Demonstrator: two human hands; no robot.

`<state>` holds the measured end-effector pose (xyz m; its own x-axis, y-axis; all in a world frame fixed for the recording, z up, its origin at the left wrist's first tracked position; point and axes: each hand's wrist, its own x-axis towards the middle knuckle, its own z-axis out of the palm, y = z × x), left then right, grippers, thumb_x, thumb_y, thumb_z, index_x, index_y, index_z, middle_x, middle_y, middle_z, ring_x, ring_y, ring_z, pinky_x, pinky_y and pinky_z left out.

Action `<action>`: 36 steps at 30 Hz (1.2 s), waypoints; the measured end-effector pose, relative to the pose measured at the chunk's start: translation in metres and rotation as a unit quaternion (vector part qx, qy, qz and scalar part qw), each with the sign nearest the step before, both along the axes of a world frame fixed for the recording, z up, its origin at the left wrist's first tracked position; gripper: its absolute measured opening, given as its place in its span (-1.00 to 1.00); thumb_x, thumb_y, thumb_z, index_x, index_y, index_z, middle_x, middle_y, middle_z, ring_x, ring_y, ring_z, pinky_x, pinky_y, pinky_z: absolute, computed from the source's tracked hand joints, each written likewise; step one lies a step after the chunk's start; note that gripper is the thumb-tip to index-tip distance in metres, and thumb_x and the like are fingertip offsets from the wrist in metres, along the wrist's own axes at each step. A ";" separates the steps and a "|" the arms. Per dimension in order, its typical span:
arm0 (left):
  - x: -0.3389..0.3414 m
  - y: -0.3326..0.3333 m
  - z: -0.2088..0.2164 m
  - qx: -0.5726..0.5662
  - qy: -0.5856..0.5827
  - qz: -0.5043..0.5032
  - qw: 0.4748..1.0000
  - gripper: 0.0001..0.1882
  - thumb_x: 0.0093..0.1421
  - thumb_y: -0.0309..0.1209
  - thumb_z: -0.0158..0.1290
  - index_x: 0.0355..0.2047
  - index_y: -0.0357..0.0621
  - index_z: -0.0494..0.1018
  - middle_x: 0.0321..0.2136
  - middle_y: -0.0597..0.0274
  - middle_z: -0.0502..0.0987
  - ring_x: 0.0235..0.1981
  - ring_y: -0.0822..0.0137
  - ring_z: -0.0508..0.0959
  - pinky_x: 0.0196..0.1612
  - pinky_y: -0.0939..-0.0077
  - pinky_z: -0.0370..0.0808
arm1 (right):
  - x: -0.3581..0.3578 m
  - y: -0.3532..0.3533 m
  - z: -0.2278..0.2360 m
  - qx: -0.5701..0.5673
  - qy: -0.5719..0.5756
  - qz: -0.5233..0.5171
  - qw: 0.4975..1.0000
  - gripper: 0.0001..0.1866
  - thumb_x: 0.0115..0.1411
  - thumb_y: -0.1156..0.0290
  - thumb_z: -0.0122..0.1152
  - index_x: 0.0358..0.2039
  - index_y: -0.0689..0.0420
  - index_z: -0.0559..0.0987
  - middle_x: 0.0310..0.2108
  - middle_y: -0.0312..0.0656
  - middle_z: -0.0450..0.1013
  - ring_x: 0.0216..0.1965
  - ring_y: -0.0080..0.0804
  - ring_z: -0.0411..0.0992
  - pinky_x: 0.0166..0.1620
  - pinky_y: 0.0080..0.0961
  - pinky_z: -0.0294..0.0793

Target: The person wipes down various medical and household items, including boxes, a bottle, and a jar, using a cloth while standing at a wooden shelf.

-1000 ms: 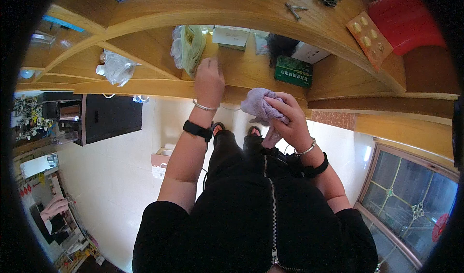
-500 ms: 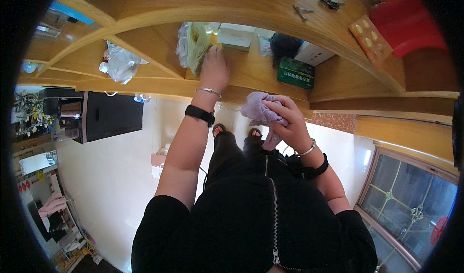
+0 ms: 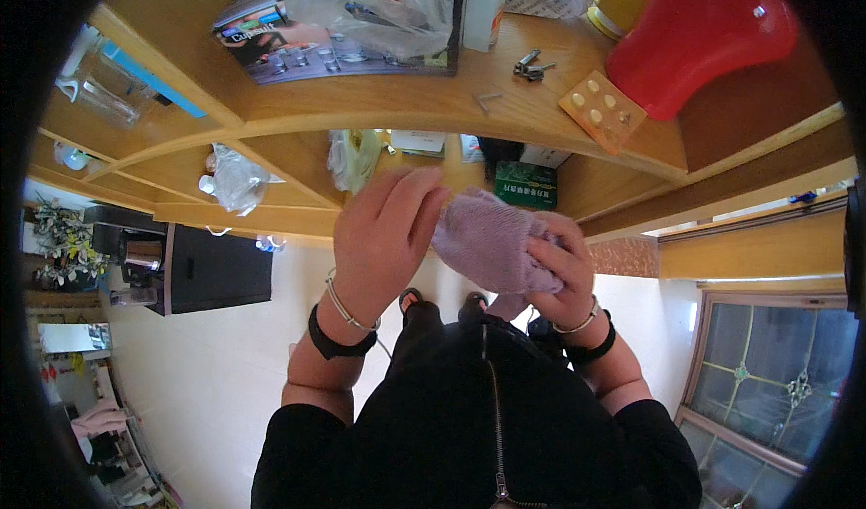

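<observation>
Our right hand (image 3: pixel 564 279) grips a bunched lilac cloth (image 3: pixel 483 238) before the wooden shelves (image 3: pixel 343 108); our left hand (image 3: pixel 383 216) curls loosely beside it, any hold hidden. We judge work under way: the cloth appears clear of the wood, the green box (image 3: pixel 526 185) and blister pack (image 3: pixel 603 112) remain shelved, what is finished unclear.

Passing room fronts the glossy printed box (image 3: pixel 266 63) on the curved wooden shelf (image 3: pixel 379 99); bunched lilac cloth (image 3: pixel 492 243) partly bars the compartment (image 3: pixel 463 173) below.
</observation>
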<state>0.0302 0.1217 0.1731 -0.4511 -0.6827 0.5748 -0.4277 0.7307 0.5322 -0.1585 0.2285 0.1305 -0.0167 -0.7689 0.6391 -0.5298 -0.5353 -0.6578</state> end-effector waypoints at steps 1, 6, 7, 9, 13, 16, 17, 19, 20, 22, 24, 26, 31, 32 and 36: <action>-0.003 0.000 0.017 -0.087 0.010 0.000 0.996 -0.74 0.00 -0.52 0.16 -0.24 -0.14 0.49 -0.35 0.14 0.50 -0.31 0.18 0.50 -0.30 0.36 0.43 | 0.000 0.000 0.010 -0.038 0.011 -0.005 0.999 -0.53 -0.19 0.46 0.26 -0.15 0.11 0.56 -0.11 -0.06 0.35 -0.11 -0.13 0.37 -0.06 -0.33 0.36; -0.025 -0.016 0.059 -0.188 0.011 -0.002 0.982 -0.62 -0.03 -0.54 0.16 -0.12 -0.11 0.49 -0.29 0.17 0.49 -0.25 0.21 0.46 -0.23 0.38 0.40 | -0.002 -0.006 0.039 -0.060 0.035 0.010 0.998 -0.52 -0.11 0.38 0.26 -0.09 0.10 0.46 -0.07 0.03 0.33 -0.07 -0.08 0.35 -0.04 -0.27 0.32; -0.028 -0.019 0.062 -0.196 -0.009 -0.001 0.980 -0.63 -0.03 -0.54 0.16 -0.14 -0.11 0.50 -0.29 0.18 0.49 -0.26 0.21 0.46 -0.22 0.39 0.40 | 0.000 -0.007 0.039 -0.065 0.022 0.012 0.998 -0.51 -0.14 0.40 0.27 -0.10 0.11 0.49 -0.09 0.01 0.34 -0.09 -0.09 0.36 -0.04 -0.28 0.33; -0.030 -0.021 0.065 -0.212 -0.035 -0.006 0.977 -0.65 -0.04 -0.54 0.16 -0.17 -0.11 0.52 -0.29 0.20 0.49 -0.26 0.21 0.46 -0.21 0.41 0.40 | 0.002 -0.007 0.038 -0.074 -0.008 0.016 0.997 -0.49 -0.21 0.46 0.27 -0.12 0.14 0.54 -0.11 -0.02 0.36 -0.11 -0.11 0.38 -0.06 -0.31 0.35; -0.025 -0.026 0.062 -0.209 -0.018 -0.030 0.977 -0.72 -0.06 -0.54 0.17 -0.26 -0.10 0.56 -0.31 0.23 0.51 -0.27 0.24 0.47 -0.21 0.45 0.40 | 0.001 -0.006 0.028 -0.071 -0.012 0.024 0.997 -0.47 -0.22 0.48 0.27 -0.11 0.14 0.53 -0.10 -0.02 0.36 -0.12 -0.11 0.38 -0.06 -0.32 0.35; -0.025 -0.025 0.062 -0.178 0.012 -0.036 0.983 -0.76 -0.07 -0.55 0.19 -0.32 -0.12 0.57 -0.35 0.23 0.52 -0.30 0.26 0.48 -0.22 0.48 0.41 | 0.000 -0.005 0.023 -0.070 -0.026 0.020 0.997 -0.47 -0.22 0.48 0.27 -0.10 0.13 0.53 -0.10 -0.02 0.36 -0.12 -0.11 0.38 -0.06 -0.33 0.35; -0.025 -0.024 0.062 -0.167 0.021 -0.035 0.985 -0.77 -0.07 -0.55 0.19 -0.33 -0.12 0.57 -0.36 0.23 0.52 -0.31 0.27 0.49 -0.23 0.49 0.42 | -0.001 -0.005 0.021 -0.069 -0.025 0.018 0.997 -0.46 -0.23 0.48 0.27 -0.10 0.13 0.53 -0.10 -0.02 0.36 -0.12 -0.12 0.38 -0.06 -0.33 0.35; -0.025 -0.024 0.061 -0.171 0.025 -0.041 0.984 -0.80 -0.06 -0.58 0.18 -0.36 -0.15 0.57 -0.38 0.21 0.53 -0.33 0.29 0.50 -0.24 0.52 0.42 | -0.002 -0.004 0.017 -0.066 -0.029 0.016 0.997 -0.46 -0.23 0.47 0.27 -0.10 0.12 0.53 -0.10 -0.02 0.36 -0.12 -0.12 0.38 -0.06 -0.33 0.35; -0.025 -0.025 0.060 -0.173 0.029 -0.043 0.984 -0.81 -0.06 -0.59 0.18 -0.37 -0.16 0.57 -0.39 0.21 0.53 -0.34 0.30 0.51 -0.25 0.53 0.43 | -0.002 -0.003 0.016 -0.063 -0.032 0.015 0.997 -0.46 -0.23 0.46 0.27 -0.10 0.12 0.53 -0.10 -0.02 0.36 -0.12 -0.12 0.38 -0.05 -0.33 0.35; -0.024 -0.025 0.059 -0.136 0.054 -0.022 0.989 -0.82 -0.05 -0.62 0.17 -0.37 -0.17 0.57 -0.40 0.19 0.54 -0.34 0.33 0.52 -0.26 0.56 0.44 | -0.002 -0.002 0.013 -0.059 -0.038 0.016 0.997 -0.46 -0.23 0.45 0.27 -0.09 0.12 0.53 -0.10 -0.02 0.36 -0.11 -0.12 0.38 -0.05 -0.33 0.35; -0.024 -0.027 0.057 -0.142 0.075 -0.014 0.987 -0.83 -0.04 -0.63 0.16 -0.38 -0.18 0.56 -0.40 0.19 0.54 -0.36 0.30 0.53 -0.30 0.55 0.45 | -0.003 -0.002 0.009 -0.056 -0.041 0.016 0.997 -0.45 -0.23 0.43 0.28 -0.09 0.12 0.53 -0.10 -0.02 0.37 -0.11 -0.12 0.38 -0.05 -0.33 0.35; -0.021 -0.030 0.055 -0.190 0.087 -0.018 0.978 -0.84 -0.04 -0.62 0.15 -0.40 -0.18 0.55 -0.39 0.21 0.53 -0.39 0.23 0.54 -0.35 0.52 0.47 | -0.005 -0.001 0.007 -0.051 -0.028 0.009 0.998 -0.45 -0.24 0.42 0.27 -0.10 0.13 0.53 -0.10 -0.02 0.37 -0.10 -0.12 0.38 -0.05 -0.33 0.35; 0.001 -0.004 0.022 -0.103 0.186 0.005 0.977 -0.84 -0.02 -0.63 0.15 -0.37 -0.22 0.53 -0.39 0.20 0.55 -0.40 0.36 0.52 -0.35 0.57 0.45 | -0.009 0.002 -0.003 -0.029 -0.039 0.001 0.999 -0.46 -0.23 0.46 0.22 -0.10 0.14 0.53 -0.10 -0.02 0.37 -0.09 -0.12 0.37 -0.04 -0.34 0.35; 0.006 -0.001 0.001 -0.066 0.202 0.018 0.977 -0.84 -0.01 -0.63 0.15 -0.37 -0.22 0.53 -0.39 0.20 0.55 -0.40 0.38 0.52 -0.36 0.58 0.45 | -0.008 0.003 -0.007 -0.018 -0.042 0.000 0.999 -0.47 -0.22 0.47 0.20 -0.10 0.15 0.53 -0.09 -0.02 0.37 -0.09 -0.12 0.37 -0.03 -0.34 0.35; 0.005 -0.012 -0.108 0.126 0.143 0.127 0.973 -0.90 0.07 -0.53 0.11 -0.37 -0.22 0.52 -0.40 0.17 0.55 -0.40 0.36 0.53 -0.39 0.57 0.44 | 0.001 -0.007 -0.028 0.086 -0.085 -0.011 0.993 -0.49 -0.18 0.53 0.12 -0.09 0.17 0.52 -0.09 -0.03 0.38 -0.09 -0.13 0.37 -0.02 -0.38 0.34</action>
